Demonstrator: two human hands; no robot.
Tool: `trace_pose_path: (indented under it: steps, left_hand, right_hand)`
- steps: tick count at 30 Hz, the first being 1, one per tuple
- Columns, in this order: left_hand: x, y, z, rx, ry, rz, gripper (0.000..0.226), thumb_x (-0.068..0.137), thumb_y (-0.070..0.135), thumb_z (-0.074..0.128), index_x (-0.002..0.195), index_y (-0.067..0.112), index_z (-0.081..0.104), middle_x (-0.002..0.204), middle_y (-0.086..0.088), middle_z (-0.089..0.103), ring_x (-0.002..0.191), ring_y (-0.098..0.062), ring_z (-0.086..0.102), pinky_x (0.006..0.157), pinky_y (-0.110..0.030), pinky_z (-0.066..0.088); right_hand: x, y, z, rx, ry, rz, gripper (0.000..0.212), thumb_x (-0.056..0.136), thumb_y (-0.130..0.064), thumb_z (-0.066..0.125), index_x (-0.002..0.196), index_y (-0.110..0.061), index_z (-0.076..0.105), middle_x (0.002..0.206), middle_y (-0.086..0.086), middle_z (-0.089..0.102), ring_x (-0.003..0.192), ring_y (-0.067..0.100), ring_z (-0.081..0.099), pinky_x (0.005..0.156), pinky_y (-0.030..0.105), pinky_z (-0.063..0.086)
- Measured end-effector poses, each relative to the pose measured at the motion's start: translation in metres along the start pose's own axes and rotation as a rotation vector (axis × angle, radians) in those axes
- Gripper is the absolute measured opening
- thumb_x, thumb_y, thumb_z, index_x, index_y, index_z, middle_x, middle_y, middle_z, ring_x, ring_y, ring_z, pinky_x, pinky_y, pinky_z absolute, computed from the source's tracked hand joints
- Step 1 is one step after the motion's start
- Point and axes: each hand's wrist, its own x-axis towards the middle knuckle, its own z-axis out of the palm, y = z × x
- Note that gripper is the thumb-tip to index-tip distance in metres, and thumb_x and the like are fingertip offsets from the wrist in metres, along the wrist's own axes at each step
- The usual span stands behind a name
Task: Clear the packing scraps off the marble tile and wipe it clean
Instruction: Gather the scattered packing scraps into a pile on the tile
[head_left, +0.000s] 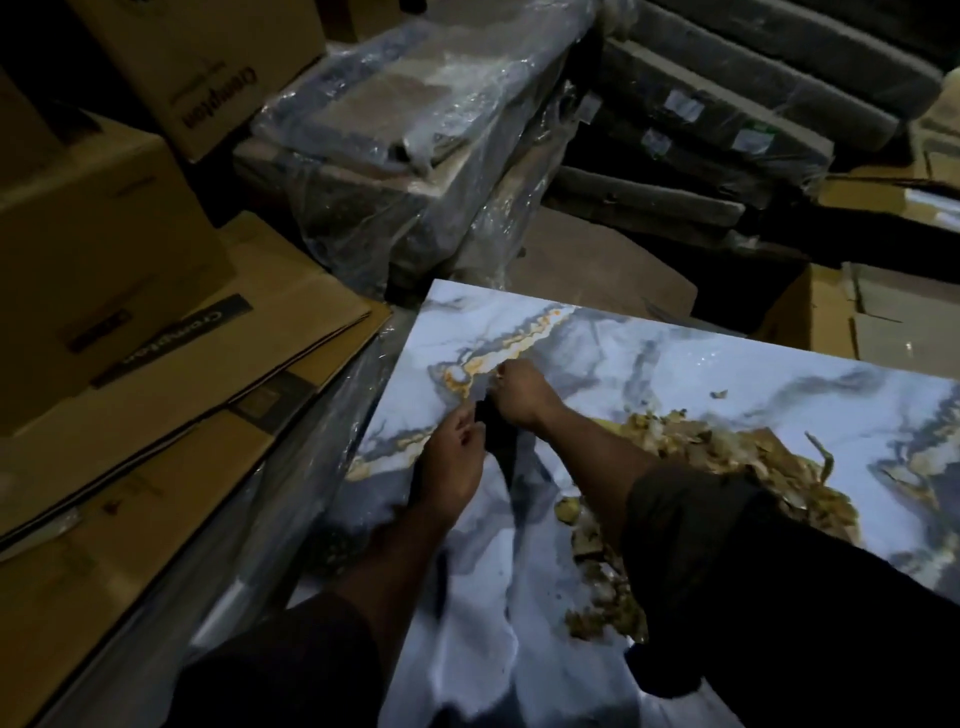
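Observation:
The marble tile (675, 364) is pale blue-white with grey and gold veins and lies tilted across the lower right. A heap of brown and yellowish packing scraps (727, 462) covers its middle and trails toward me, past my right forearm (597, 582). My left hand (452, 462) and my right hand (522, 389) meet over the tile's far left part. Both have curled fingers and grip a dark strip (498, 436) between them; whether it is cloth or a scrap is unclear. A small pale bit shows at my right fingertips.
Flattened cardboard boxes (156, 389) are stacked along the left, with upright cartons (93, 234) behind. Plastic-wrapped slabs (405, 156) and stacked dark tile packs (727, 119) lie beyond the tile. An open carton (857, 322) stands at the right. Plastic film (332, 441) hangs off the tile's left edge.

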Motion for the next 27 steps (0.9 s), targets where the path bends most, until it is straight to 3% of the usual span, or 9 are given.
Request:
trace_pose_path:
  steps: [3, 5, 9, 11, 14, 18, 20, 23, 27]
  left_hand:
    - [0.001, -0.011, 0.0, -0.026, 0.022, -0.019, 0.038, 0.101, 0.011, 0.059, 0.139, 0.005, 0.057, 0.132, -0.006, 0.064, 0.126, -0.024, 0.06, 0.102, -0.032, 0.048]
    - [-0.001, -0.018, 0.002, -0.025, 0.014, -0.037, 0.04, 0.101, 0.011, 0.059, 0.14, 0.003, 0.056, 0.136, -0.011, 0.063, 0.127, -0.027, 0.059, 0.107, -0.037, 0.048]
    - [-0.012, -0.032, 0.004, 0.06, 0.012, -0.018, 0.038, 0.1, 0.013, 0.059, 0.138, 0.008, 0.06, 0.137, -0.011, 0.064, 0.128, -0.028, 0.059, 0.109, -0.044, 0.047]
    - [-0.025, -0.036, 0.005, 0.109, 0.023, -0.006, 0.036, 0.099, 0.018, 0.059, 0.135, 0.013, 0.062, 0.134, -0.006, 0.066, 0.123, -0.023, 0.061, 0.105, -0.036, 0.048]
    - [-0.051, -0.04, 0.011, 0.153, -0.015, 0.054, 0.027, 0.099, 0.028, 0.058, 0.125, 0.024, 0.066, 0.123, 0.004, 0.07, 0.113, -0.016, 0.066, 0.099, -0.035, 0.052]
    - [-0.097, -0.045, 0.03, 0.231, -0.224, 0.168, 0.017, 0.102, 0.028, 0.055, 0.114, 0.035, 0.065, 0.118, 0.006, 0.071, 0.109, -0.007, 0.066, 0.099, -0.027, 0.051]
    - [-0.116, -0.046, 0.039, 0.235, -0.302, 0.185, 0.016, 0.1, 0.041, 0.051, 0.109, 0.042, 0.064, 0.112, 0.015, 0.071, 0.104, 0.002, 0.065, 0.095, -0.025, 0.053]
    - [-0.128, -0.042, 0.053, 0.225, -0.357, 0.183, 0.027, 0.099, 0.046, 0.051, 0.118, 0.036, 0.065, 0.112, 0.016, 0.071, 0.103, -0.002, 0.067, 0.093, -0.037, 0.056]
    - [-0.128, -0.024, 0.062, 0.205, -0.348, 0.212, 0.024, 0.095, 0.046, 0.051, 0.112, 0.036, 0.065, 0.108, 0.016, 0.071, 0.099, -0.003, 0.067, 0.088, -0.037, 0.057]
  right_hand:
    - [0.014, 0.005, 0.014, -0.174, -0.053, -0.124, 0.028, 0.103, -0.019, 0.046, 0.112, -0.001, 0.066, 0.129, 0.023, 0.057, 0.125, 0.034, 0.05, 0.105, 0.032, 0.029]
    - [0.009, 0.009, 0.018, -0.36, -0.069, -0.218, 0.032, 0.103, -0.018, 0.047, 0.122, 0.002, 0.062, 0.129, 0.023, 0.057, 0.127, 0.035, 0.048, 0.109, 0.027, 0.023]
    - [-0.044, 0.011, 0.031, -0.403, 0.131, -0.466, 0.012, 0.08, 0.0, 0.073, 0.069, 0.005, 0.068, 0.074, 0.024, 0.065, 0.076, 0.038, 0.063, 0.076, 0.037, 0.05]
    - [-0.084, 0.015, 0.045, -0.397, 0.104, -0.387, 0.015, 0.089, -0.008, 0.061, 0.079, 0.002, 0.067, 0.085, 0.024, 0.063, 0.087, 0.036, 0.059, 0.079, 0.043, 0.048]
    - [-0.15, 0.037, 0.071, -0.339, 0.188, -0.304, 0.021, 0.091, -0.025, 0.06, 0.08, -0.007, 0.064, 0.084, 0.014, 0.059, 0.084, 0.033, 0.055, 0.076, 0.044, 0.047]
    - [-0.221, 0.072, 0.088, -0.551, 0.254, -0.317, 0.037, 0.094, -0.042, 0.051, 0.098, -0.014, 0.074, 0.106, 0.005, 0.068, 0.122, 0.028, 0.052, 0.105, 0.048, 0.041]
    - [-0.24, 0.088, 0.085, -0.568, 0.354, -0.305, 0.051, 0.105, -0.037, 0.031, 0.107, -0.016, 0.077, 0.117, 0.003, 0.071, 0.131, 0.024, 0.049, 0.108, 0.045, 0.035]
    - [-0.259, 0.108, 0.075, -0.515, 0.466, -0.306, 0.08, 0.109, -0.032, 0.0, 0.115, -0.014, 0.077, 0.126, 0.004, 0.071, 0.127, 0.024, 0.06, 0.113, 0.044, 0.029]
    - [-0.265, 0.129, 0.069, -0.704, 0.493, -0.429, 0.04, 0.109, -0.026, 0.037, 0.123, -0.011, 0.072, 0.138, 0.005, 0.064, 0.136, 0.024, 0.053, 0.112, 0.05, 0.032]
